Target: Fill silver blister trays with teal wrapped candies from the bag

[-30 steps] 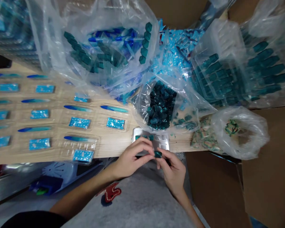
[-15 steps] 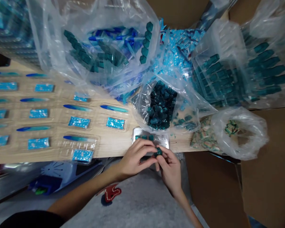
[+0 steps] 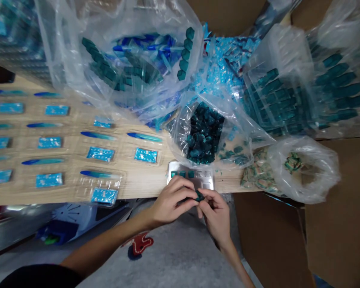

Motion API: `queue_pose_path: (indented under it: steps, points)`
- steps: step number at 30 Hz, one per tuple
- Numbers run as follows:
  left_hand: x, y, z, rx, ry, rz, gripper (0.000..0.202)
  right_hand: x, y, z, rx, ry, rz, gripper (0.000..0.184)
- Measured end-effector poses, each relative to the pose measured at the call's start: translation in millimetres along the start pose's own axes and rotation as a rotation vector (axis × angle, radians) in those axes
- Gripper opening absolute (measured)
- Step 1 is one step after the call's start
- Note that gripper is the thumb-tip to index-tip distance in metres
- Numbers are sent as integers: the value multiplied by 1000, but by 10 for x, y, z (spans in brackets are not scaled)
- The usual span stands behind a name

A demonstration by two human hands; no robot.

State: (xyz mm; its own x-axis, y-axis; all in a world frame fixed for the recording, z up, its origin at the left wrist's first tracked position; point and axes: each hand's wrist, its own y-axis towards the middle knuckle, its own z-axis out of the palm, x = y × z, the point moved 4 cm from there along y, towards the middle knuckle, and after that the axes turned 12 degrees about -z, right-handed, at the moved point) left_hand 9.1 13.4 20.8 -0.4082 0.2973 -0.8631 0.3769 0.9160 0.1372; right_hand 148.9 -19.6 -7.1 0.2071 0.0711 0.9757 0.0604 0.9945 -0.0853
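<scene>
My left hand and my right hand meet at the near edge of the wooden table. Both pinch one small dark teal piece between their fingertips. Just beyond the fingers lies a small clear tray with three teal pieces in its top row. Behind the tray an open plastic bag holds a heap of the same teal pieces.
Rows of clear blister packs with blue pens and blue cards cover the table's left side. Large plastic bags of blue and teal goods fill the back. A bag of green-patterned bits lies at right, beside cardboard.
Both hands have stayed at the table's edge, working the teal piece between the fingertips; it has sunk deeper between the fingers. The view has shifted slightly.
</scene>
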Motion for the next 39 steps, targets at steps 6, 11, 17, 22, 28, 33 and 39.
queue_pose_path:
  steps: [6, 11, 17, 22, 28, 33, 39]
  points:
    - [60, -45, 101, 25, -8, -74, 19, -64, 1, -153, -5, -193, 7, 15]
    - [255, -116, 49, 7, 102, -161, 22, 12, 309, -376, 117, -639, -203, 20]
    - [372, -160, -114, -84, 156, -164, 19, -63, 552, -287, 469, -905, -393, 27]
    - [375, -135, -114, -124, 189, -119, 18, -136, 573, -230, 484, -1041, -366, 25]
    - [391, -114, -88, -92, 290, -88, 18, -167, 499, -223, 465, -1113, -373, 28]
    - [498, -119, -35, -94, 419, -93, 19, -151, 441, -251, 409, -1097, -403, 31]
    - [613, -124, 54, -54, 470, -91, 25, -113, 460, -312, 509, -1090, -384, 35]
